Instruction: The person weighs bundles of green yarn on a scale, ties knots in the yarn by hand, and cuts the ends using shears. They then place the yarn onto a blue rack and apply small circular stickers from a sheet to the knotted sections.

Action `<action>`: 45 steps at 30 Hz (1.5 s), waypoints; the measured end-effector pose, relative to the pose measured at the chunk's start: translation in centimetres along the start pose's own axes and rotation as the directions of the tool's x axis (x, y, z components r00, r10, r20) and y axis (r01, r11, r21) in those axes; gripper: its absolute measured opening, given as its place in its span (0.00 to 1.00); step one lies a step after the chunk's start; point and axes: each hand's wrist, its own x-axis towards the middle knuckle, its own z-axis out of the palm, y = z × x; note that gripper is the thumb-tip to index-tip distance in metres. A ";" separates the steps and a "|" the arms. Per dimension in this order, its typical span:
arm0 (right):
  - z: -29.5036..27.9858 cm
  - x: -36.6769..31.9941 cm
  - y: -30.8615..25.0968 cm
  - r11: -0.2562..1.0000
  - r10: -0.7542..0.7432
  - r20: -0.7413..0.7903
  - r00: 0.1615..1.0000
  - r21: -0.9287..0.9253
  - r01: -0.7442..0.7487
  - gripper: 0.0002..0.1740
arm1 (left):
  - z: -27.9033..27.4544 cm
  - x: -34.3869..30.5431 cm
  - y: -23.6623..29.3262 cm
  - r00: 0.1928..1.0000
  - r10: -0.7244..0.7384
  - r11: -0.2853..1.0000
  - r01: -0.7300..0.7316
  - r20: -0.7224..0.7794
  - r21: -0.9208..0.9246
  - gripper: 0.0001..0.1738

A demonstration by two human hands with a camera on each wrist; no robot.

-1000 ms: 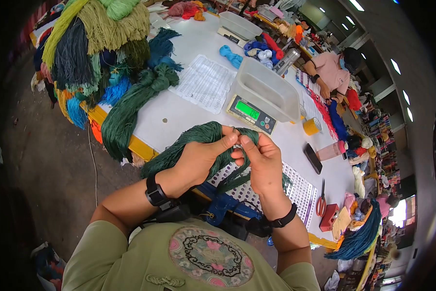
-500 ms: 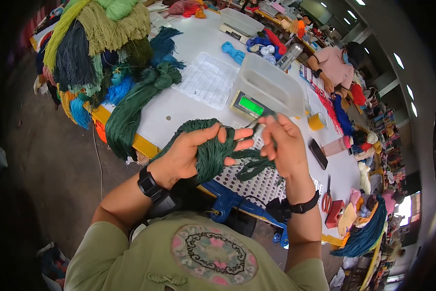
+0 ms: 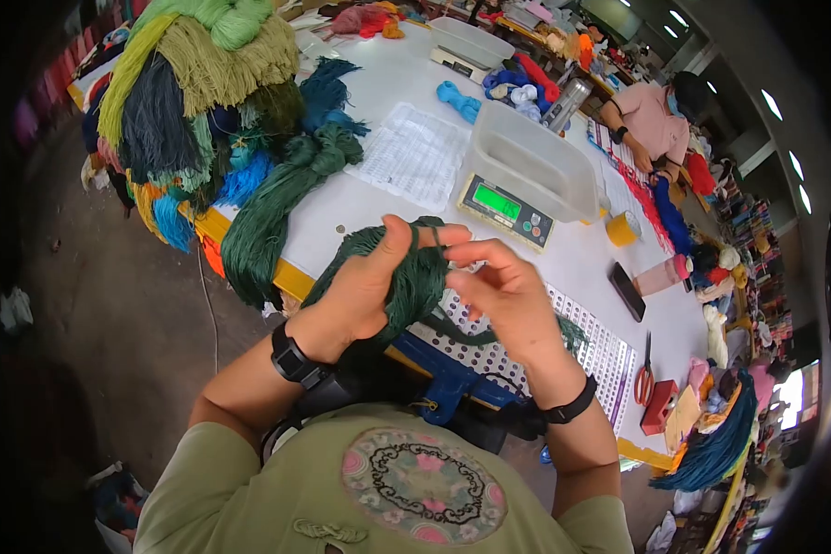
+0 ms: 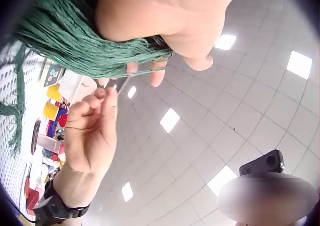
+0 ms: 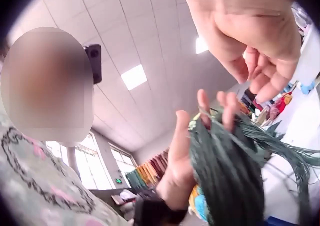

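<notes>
"Left hand (image 3: pixel 352 294), what's on it?"
"Yarn (image 3: pixel 419 288), draped across its spread fingers, thumb raised."
"Right hand (image 3: pixel 515 309)?"
"Just beside that, fingers loosely bent, thumb apart from them."
"And beyond both hands?"
"Scale (image 3: pixel 506 214), with a tub (image 3: pixel 535 164) just behind."

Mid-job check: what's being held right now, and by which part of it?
The left hand carries the dark green skein near its upper end, strands draped across it. Whether the right hand pinches a strand cannot be told.
</notes>
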 end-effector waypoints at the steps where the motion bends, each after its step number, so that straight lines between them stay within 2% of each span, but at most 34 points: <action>1: 0.6 0.1 0.5 0.991 -0.057 0.031 0.998 -0.122 0.060 0.10 | 0.3 0.1 -0.4 1.000 0.024 0.991 -0.024 0.009 0.131 0.49; 2: 1.1 0.2 1.1 0.963 -0.109 0.068 0.992 -0.242 0.122 0.09 | 0.6 0.1 -0.7 0.999 0.047 0.964 -0.051 0.022 0.260 0.49; 4: 1.3 0.6 3.0 0.979 -0.114 0.046 0.992 -0.168 0.120 0.07 | 0.6 0.2 -1.3 0.999 0.050 0.955 -0.044 -0.013 0.292 0.49; 6: 1.2 0.7 3.4 0.990 -0.109 0.036 0.993 -0.082 0.112 0.06 | 0.4 0.1 -1.4 0.997 0.035 0.934 -0.011 -0.063 0.356 0.53; 7: 1.1 1.0 3.4 0.982 -0.187 0.051 0.981 0.023 0.186 0.05 | 0.3 -0.1 -1.2 0.995 0.042 0.969 -0.018 -0.089 0.246 0.45; 8: 1.0 0.8 3.0 0.982 -0.189 0.051 0.981 0.024 0.188 0.05 | 0.4 -0.3 -1.0 0.995 0.041 0.969 -0.018 -0.088 0.248 0.45; 10: 0.9 0.2 1.8 0.992 -0.052 -0.032 0.998 0.116 0.055 0.03 | 0.8 -0.5 -0.4 0.992 -0.001 0.989 0.020 -0.127 0.150 0.32; 11: 0.7 0.2 2.2 0.994 -0.098 -0.043 0.994 0.053 0.101 0.04 | 1.0 -0.5 -0.4 0.986 -0.002 0.995 0.019 -0.164 0.101 0.24; 12: 0.4 0.4 2.6 0.994 -0.096 -0.046 0.994 0.054 0.098 0.04 | 0.9 -0.4 -0.6 0.986 -0.007 0.995 0.023 -0.164 0.100 0.24; 14: 0.1 0.6 3.2 0.904 -0.308 -0.107 0.945 -0.344 0.255 0.04 | 0.5 -0.4 -1.1 0.975 0.071 0.975 -0.024 -0.209 0.222 0.23; 18: 0.3 0.4 3.0 0.873 -0.328 -0.104 0.939 -0.413 0.260 0.04 | 0.9 -0.3 -1.3 0.964 0.082 0.974 -0.024 -0.252 0.225 0.23; 20: 0.3 0.6 3.2 0.858 -0.424 -0.080 0.902 -0.355 0.371 0.03 | 1.0 -0.2 -1.4 0.959 0.122 0.954 -0.042 -0.256 0.298 0.21; 21: 0.3 0.5 3.0 0.858 -0.423 -0.079 0.903 -0.356 0.371 0.03 | 0.8 -0.3 -1.5 0.959 0.122 0.954 -0.042 -0.256 0.297 0.21; 22: 0.2 0.2 2.7 0.974 -0.208 -0.122 0.971 -0.118 0.194 0.03 | 0.4 -0.5 -1.6 0.951 0.101 0.952 -0.007 -0.292 0.307 0.20; 23: 0.1 0.1 2.3 0.992 0.021 -0.108 0.994 0.129 -0.007 0.04 | 0.5 -0.6 -1.5 0.941 0.080 0.948 0.029 -0.328 0.316 0.19; 24: 0.1 0.0 2.1 0.992 0.020 -0.108 0.994 0.129 -0.006 0.04 | 0.6 -0.6 -1.3 0.941 0.081 0.948 0.029 -0.328 0.317 0.19; 26: 0.2 0.0 1.8 0.883 0.115 0.013 0.993 0.456 -0.109 0.06 | 1.2 -0.8 -0.8 0.934 0.136 0.961 -0.043 -0.331 0.273 0.18; 27: 0.1 0.0 1.8 0.884 0.115 0.016 0.993 0.455 -0.110 0.06 | 1.0 -0.7 -0.9 0.933 0.139 0.961 -0.045 -0.333 0.274 0.18; 29: -0.2 0.0 1.9 0.866 0.145 0.161 0.976 0.456 -0.204 0.08 | 0.7 -0.5 -1.0 0.929 0.204 0.962 -0.133 -0.307 0.237 0.15; 30: -0.1 0.1 1.8 0.866 0.145 0.161 0.976 0.456 -0.204 0.08 | 0.7 -0.4 -0.9 0.929 0.204 0.962 -0.133 -0.307 0.237 0.15; 32: 0.2 0.1 1.3 0.931 0.186 0.160 0.969 0.285 -0.226 0.08 | 0.8 -0.3 -0.6 0.948 0.164 0.984 -0.140 -0.271 0.107 0.16; 33: 0.0 0.1 1.2 0.967 0.162 0.207 0.965 0.159 -0.197 0.10 | 0.8 -0.3 -0.4 0.949 0.164 0.984 -0.140 -0.270 0.105 0.16; 35: -0.8 0.1 1.5 0.971 0.149 0.180 0.972 0.158 -0.178 0.10 | 0.5 -0.6 0.1 0.972 -0.020 0.997 0.037 -0.234 0.068 0.18; 36: -1.4 0.1 1.6 0.975 0.136 0.152 0.979 0.158 -0.160 0.11 | 0.8 -1.2 0.8 0.973 -0.022 0.997 0.039 -0.232 0.067 0.18; 38: -3.6 -0.4 0.8 0.948 0.103 0.028 0.994 0.299 -0.106 0.10 | 1.6 -3.4 2.8 0.934 -0.303 0.931 0.333 -0.187 0.152 0.18; 39: -4.8 -0.9 0.1 0.935 0.097 -0.057 0.994 0.348 -0.071 0.11 | 1.1 -5.2 3.7 0.984 -0.171 0.955 0.177 -0.046 0.236 0.18; 40: -6.9 -1.7 -0.1 0.947 0.100 -0.090 0.991 0.314 -0.067 0.11 | -0.4 -7.6 5.1 0.993 -0.045 0.956 0.012 0.106 0.295 0.18; 41: -9.1 -2.8 0.0 0.957 0.106 -0.124 0.987 0.283 -0.067 0.12 | -3.0 -9.8 7.0 1.000 0.029 0.999 -0.029 0.010 0.019 0.17; 42: -11.3 -3.8 0.2 0.973 0.162 -0.234 0.959 0.198 -0.116 0.12 | -5.5 -12.0 8.8 0.991 0.102 0.962 -0.120 -0.086 -0.246 0.17; 43: -13.2 -4.6 0.6 0.979 0.196 -0.401 0.895 0.139 -0.152 0.11 | -3.8 -13.0 11.3 0.898 0.271 0.924 -0.343 -0.347 -0.167 0.13; 44: -16.2 -5.2 1.9 0.975 0.220 -0.486 0.846 0.095 -0.200 0.10 | -4.9 -13.8 13.5 0.870 0.391 0.895 -0.435 -0.299 -0.096 0.12; 45: -19.2 -6.2 2.9 0.975 0.216 -0.505 0.836 0.062 -0.214 0.12 | -7.1 -16.0 15.8 0.837 0.422 0.876 -0.476 -0.349 -0.083 0.13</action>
